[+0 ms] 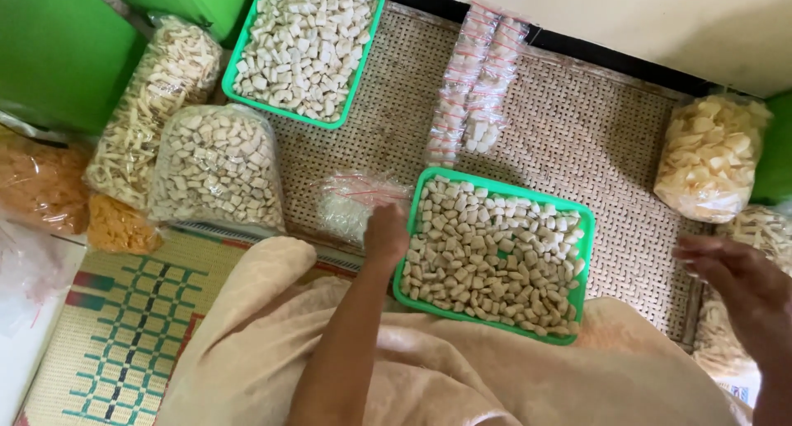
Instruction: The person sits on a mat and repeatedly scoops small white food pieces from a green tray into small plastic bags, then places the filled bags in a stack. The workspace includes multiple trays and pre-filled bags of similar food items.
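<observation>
On the woven rattan floor mat [577, 137], the left hand [385, 235] lay curled, its grip impossible to tell, touching the near green plastic tray [587, 228] of pale snack cubes beside small clear zip bags [351, 199]. The right hand [734, 282] hovered open, empty. Bagging seemingly called for picking a bag.

A green tray [580, 228] of pale cracker pieces is seen at centre frame on a woven mat [577, 129]. The left hand [386, 232] is placed at the tray's left rim, beside a small clear bag [351, 202]. The right hand [734, 273] is held open at right, clear of the tray. A second green tray [233, 67] is seen at upper left.
</observation>
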